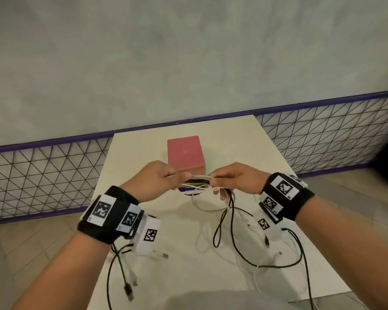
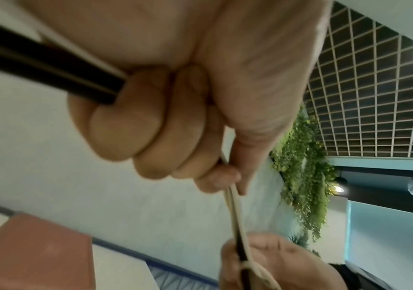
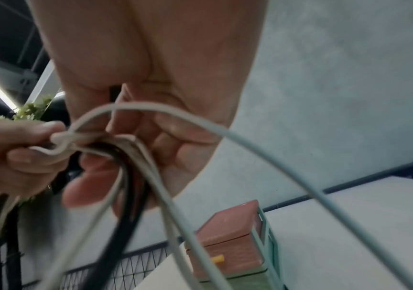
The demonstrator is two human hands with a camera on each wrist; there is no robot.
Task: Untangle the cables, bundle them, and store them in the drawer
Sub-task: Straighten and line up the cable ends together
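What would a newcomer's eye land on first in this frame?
Probably the left hand and right hand, raised mid-frame and pinching a short stretch of gathered white and black cables between them. Behind them on the white tabletop stands a small pink-topped drawer box. Loose cable ends trail below across the table.

text: none legible; wrist tags [image 1: 102, 210]: coded patterns only; purple label [image 1: 187, 187]: too blurred
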